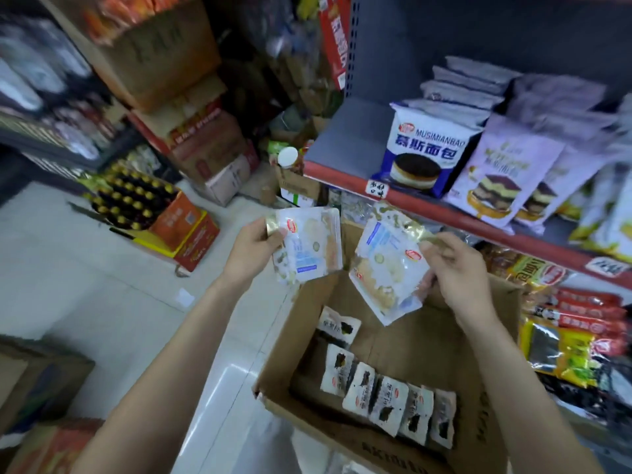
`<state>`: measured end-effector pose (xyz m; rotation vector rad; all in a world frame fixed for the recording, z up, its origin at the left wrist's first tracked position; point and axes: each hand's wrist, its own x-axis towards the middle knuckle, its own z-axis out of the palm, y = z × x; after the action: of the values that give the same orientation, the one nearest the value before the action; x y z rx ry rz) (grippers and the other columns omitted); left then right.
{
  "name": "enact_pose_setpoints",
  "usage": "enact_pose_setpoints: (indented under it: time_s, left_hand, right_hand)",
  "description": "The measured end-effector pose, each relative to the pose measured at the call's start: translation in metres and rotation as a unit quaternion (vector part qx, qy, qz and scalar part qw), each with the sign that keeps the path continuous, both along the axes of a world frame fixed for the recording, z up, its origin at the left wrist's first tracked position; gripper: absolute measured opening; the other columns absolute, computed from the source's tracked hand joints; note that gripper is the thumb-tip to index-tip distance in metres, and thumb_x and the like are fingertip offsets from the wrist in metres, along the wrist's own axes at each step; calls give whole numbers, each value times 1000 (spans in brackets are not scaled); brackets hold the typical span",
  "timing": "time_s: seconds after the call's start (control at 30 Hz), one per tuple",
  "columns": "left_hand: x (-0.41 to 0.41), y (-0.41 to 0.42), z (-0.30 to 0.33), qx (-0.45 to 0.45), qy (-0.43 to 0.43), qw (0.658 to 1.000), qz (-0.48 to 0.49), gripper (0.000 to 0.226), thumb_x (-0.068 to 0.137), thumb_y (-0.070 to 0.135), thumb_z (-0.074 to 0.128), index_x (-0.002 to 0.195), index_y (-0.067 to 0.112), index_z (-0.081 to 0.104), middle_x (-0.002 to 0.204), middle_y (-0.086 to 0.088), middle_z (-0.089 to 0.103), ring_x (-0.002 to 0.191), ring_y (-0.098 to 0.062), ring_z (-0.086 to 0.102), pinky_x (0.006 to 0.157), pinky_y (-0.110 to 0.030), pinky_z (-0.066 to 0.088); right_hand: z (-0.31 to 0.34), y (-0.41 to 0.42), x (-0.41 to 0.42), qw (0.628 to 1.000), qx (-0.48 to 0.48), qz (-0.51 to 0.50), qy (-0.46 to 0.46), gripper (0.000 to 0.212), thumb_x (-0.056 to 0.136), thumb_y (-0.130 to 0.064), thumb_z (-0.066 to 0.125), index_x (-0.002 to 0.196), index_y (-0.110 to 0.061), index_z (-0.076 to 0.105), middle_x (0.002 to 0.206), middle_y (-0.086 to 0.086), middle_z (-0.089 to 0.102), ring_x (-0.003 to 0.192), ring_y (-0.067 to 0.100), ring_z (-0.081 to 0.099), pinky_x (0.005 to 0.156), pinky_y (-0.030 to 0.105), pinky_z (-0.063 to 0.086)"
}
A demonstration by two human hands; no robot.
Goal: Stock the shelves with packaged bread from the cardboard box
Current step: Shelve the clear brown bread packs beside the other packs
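An open cardboard box (478, 405) stands on the floor below me, with several white-and-black bread packets (388, 400) lined along its near side. My left hand (254, 249) grips a white and pale-yellow bread packet (309, 248) by its gold top edge, above the box's left flap. My right hand (455, 268) pinches a second packet of the same kind (383, 268) by its gold edge, hanging tilted over the box. The shelf (427, 205) with a red front edge lies just beyond both packets, its left part bare.
Blue-and-white mousse bread bags (425, 148) and purple cake-bread bags (502, 179) stand on the shelf's right part. Lower shelves at right hold red and yellow packets (567, 323). A crate of dark bottles (136, 196) and stacked cartons (208, 145) sit on the tiled floor at left.
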<state>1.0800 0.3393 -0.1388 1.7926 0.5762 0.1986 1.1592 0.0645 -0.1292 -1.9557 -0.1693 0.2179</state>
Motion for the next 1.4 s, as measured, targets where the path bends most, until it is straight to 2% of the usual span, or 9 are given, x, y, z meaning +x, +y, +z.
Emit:
enact_pose_setpoints:
  time_s: [0.2, 0.3, 0.47, 0.6, 0.8, 0.93, 1.07, 1.23, 1.4]
  left_hand:
    - [53, 92, 19, 133, -48, 990, 17, 13, 90, 24, 63, 83, 14, 67, 71, -5, 65, 62, -7, 52, 60, -28, 41]
    - [82, 130, 32, 260, -35, 965, -20, 12, 91, 29, 62, 92, 20, 69, 79, 3, 66, 72, -11, 55, 64, -26, 37]
    - [133, 167, 42, 310, -74, 945, -71, 21, 89, 36, 63, 98, 19, 70, 85, 1, 71, 80, -20, 64, 70, -36, 49]
    - [180, 182, 38, 383, -94, 918, -48, 28, 88, 44, 62, 103, 22, 69, 93, -1, 74, 84, -22, 67, 70, -38, 52]
    - [242, 180, 28, 410, -161, 896, -54, 25, 95, 39, 54, 105, 23, 69, 90, 0, 74, 81, -24, 67, 62, -32, 46]
    - [279, 171, 23, 396, -206, 892, -70, 24, 94, 37, 55, 101, 20, 70, 87, 1, 73, 77, -22, 68, 60, -31, 48]
    - [310, 162, 23, 367, -220, 901, -73, 26, 93, 37, 58, 104, 18, 70, 91, -3, 74, 86, -25, 68, 70, -38, 53]
    - [337, 144, 26, 359, -230, 898, -110, 24, 92, 39, 57, 100, 20, 70, 89, -3, 73, 86, -27, 67, 71, -40, 51]
    - [353, 127, 27, 365, -224, 885, -181, 23, 93, 37, 56, 100, 19, 69, 94, 2, 72, 86, -19, 65, 69, -32, 47]
  right_hand:
    - [45, 82, 45, 993, 110, 41, -5, 7, 95, -15, 53, 92, -16, 59, 55, -1, 56, 45, 8, 55, 48, 18, 44]
    - [55, 126, 75, 994, 102, 37, -21, 10, 95, -15, 53, 88, -20, 57, 69, 5, 63, 58, 11, 67, 59, 25, 52]
    - [55, 182, 140, 995, 54, -16, -84, 17, 97, -16, 50, 84, -26, 54, 87, 9, 68, 73, 10, 70, 70, 26, 58]
    - [41, 204, 198, 987, -8, -77, -139, 7, 97, -22, 50, 91, -23, 54, 81, -1, 69, 74, 12, 70, 77, 44, 57]
    - [23, 226, 264, 954, -120, -189, -198, 23, 100, -15, 36, 108, -4, 55, 97, 19, 66, 88, 29, 64, 60, 30, 36]
    - [22, 240, 302, 934, -246, -208, -155, 30, 97, -3, 35, 124, 2, 47, 117, 25, 60, 107, 37, 59, 79, 35, 45]
    - [19, 238, 332, 941, -204, -223, -152, 36, 95, 1, 35, 131, 2, 41, 125, 25, 55, 115, 37, 55, 89, 34, 42]
    - [17, 233, 339, 969, -126, -193, -83, 75, 87, 1, 48, 150, -12, 9, 156, 21, -2, 142, 34, 19, 106, 24, 25]
    - [5, 247, 287, 981, -106, -105, -121, 71, 92, 5, 44, 150, -18, 11, 156, 11, -22, 145, 22, 5, 87, 4, 23]
